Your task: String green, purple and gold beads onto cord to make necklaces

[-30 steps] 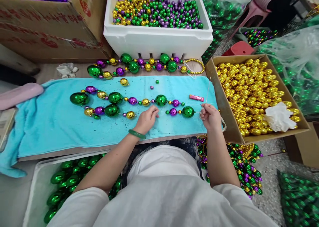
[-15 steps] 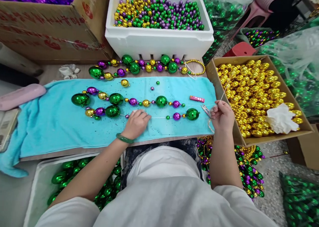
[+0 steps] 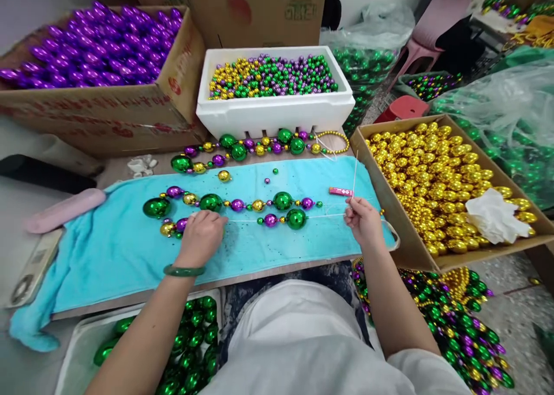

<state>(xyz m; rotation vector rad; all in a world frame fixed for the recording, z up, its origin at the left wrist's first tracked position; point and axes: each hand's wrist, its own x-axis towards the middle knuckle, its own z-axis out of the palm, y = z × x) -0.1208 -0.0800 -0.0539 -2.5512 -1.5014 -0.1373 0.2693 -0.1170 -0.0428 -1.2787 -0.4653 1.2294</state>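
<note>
My left hand [image 3: 201,236] is closed over the lower bead strand, beside a purple bead [image 3: 181,224]; its fingers hide what they grip. My right hand [image 3: 362,219] pinches a thin white needle-like piece [image 3: 355,172] that points upward. White string runs between my hands through a green ball [image 3: 296,219], a purple bead [image 3: 270,220] and small beads. The upper row of the strand, with a green ball [image 3: 283,201], lies on the blue towel [image 3: 259,250]. A pink lighter-like object [image 3: 340,192] rests near my right hand. Loose beside the strand is a gold bead [image 3: 224,176].
Behind the towel lies another bead strand [image 3: 239,152], before a white foam box [image 3: 277,111] of small beads. A carton [image 3: 182,66] of purple beads stands back left, a carton [image 3: 400,242] of gold beads right. A pink object [image 3: 69,210] and a phone-like object [image 3: 37,268] are left.
My left hand has moved left along the strand. The green ball and its neighbouring beads have slid left on the string. The white piece in my right hand now points more upright. The view has shifted.
</note>
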